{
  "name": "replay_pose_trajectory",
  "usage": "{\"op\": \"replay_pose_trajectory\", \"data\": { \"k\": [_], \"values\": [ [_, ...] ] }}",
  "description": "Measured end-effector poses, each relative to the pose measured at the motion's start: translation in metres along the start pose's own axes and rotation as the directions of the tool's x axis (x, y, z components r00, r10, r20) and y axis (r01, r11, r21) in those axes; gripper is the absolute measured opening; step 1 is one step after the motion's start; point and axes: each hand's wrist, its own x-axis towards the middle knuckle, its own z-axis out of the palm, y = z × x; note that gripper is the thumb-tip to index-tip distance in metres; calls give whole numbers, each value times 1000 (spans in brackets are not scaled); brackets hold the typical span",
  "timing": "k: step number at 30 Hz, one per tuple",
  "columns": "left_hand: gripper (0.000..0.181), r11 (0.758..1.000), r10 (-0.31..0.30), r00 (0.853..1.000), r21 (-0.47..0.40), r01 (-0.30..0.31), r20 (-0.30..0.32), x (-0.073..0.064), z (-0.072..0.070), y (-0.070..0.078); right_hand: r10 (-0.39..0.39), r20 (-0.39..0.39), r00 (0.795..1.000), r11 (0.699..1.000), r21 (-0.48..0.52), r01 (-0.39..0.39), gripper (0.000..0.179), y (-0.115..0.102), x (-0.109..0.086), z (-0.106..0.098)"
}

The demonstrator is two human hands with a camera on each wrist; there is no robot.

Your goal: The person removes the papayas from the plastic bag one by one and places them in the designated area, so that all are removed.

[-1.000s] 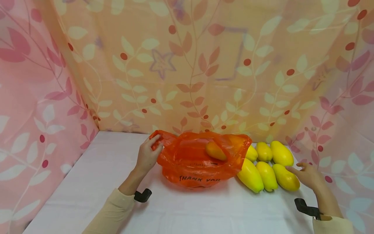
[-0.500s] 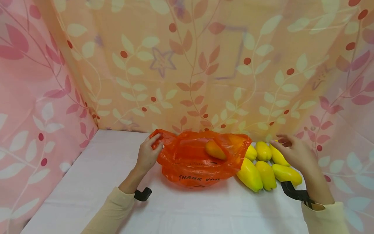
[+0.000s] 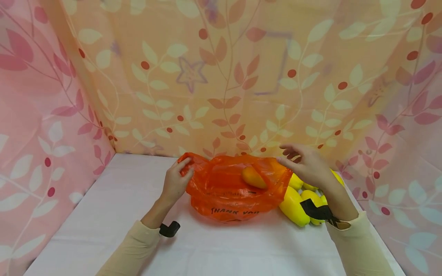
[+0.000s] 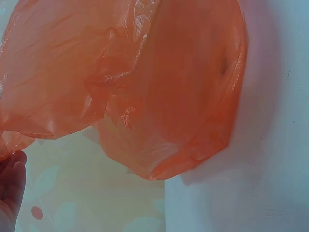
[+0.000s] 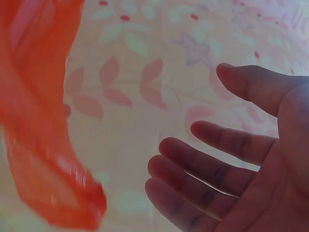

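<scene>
An orange see-through plastic bag (image 3: 224, 193) printed with "THANK YOU" stands on the table, its mouth spread wide. Through the film a yellow mango (image 3: 253, 177) shows inside it. My left hand (image 3: 175, 182) pinches the bag's left handle; in the left wrist view only its fingertips (image 4: 17, 166) show beside the film. My right hand (image 3: 307, 163) hovers by the bag's right rim with nothing in it. Its fingers (image 5: 193, 159) are spread and apart from the film in the right wrist view. Several yellow mangoes (image 3: 293, 207) lie right of the bag, partly hidden under my right forearm.
A white cloth covers the table (image 3: 221, 249). Behind it hangs a floral curtain (image 3: 193, 107), close to the bag's back side. Pink patterned cloth (image 3: 411, 153) closes off the right side, and a similar one (image 3: 31, 153) the left.
My right hand has moved left from the far-right mangoes, over the group, to the bag's right rim. The right-front mango shifted slightly as the hand left it. My left hand stays on the handle.
</scene>
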Motion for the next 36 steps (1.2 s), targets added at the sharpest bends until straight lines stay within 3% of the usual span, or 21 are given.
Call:
{"op": "replay_pose_trajectory", "data": {
  "k": [9, 16, 19, 24, 26, 31, 36],
  "values": [
    [38, 1000, -3, 1000, -1, 3, 0, 0, 0, 1, -82, 125, 989, 996, 50, 77, 43, -14, 27, 41],
    [39, 1000, -2, 1000, -6, 2, 3, 0, 1, 2, -95, 259, 961, 995, 43, 86, 44, -14, 42, 79],
    [38, 1000, 15, 1000, -5, -15, -11, -1, 3, 1, -68, 337, 939, 998, 19, 66, 48, -9, 47, 98],
    [38, 999, 34, 999, 14, -34, -32, -1, 5, 0, 63, 489, 870, 995, -95, -19, 65, 2, 52, 122],
    [38, 1000, 30, 999, 9, -30, -29, -1, 5, 1, 103, 507, 856, 987, -159, -24, 68, 7, 53, 127],
    [38, 1000, 16, 1000, -3, -16, -15, -1, 3, 0, 143, 465, 873, 964, -267, -16, 60, 17, 55, 138],
    [38, 1000, 26, 999, 2, -26, -27, 0, 4, -2, 184, 422, 888, 950, -308, -51, 55, 20, 57, 146]
  ]
}}
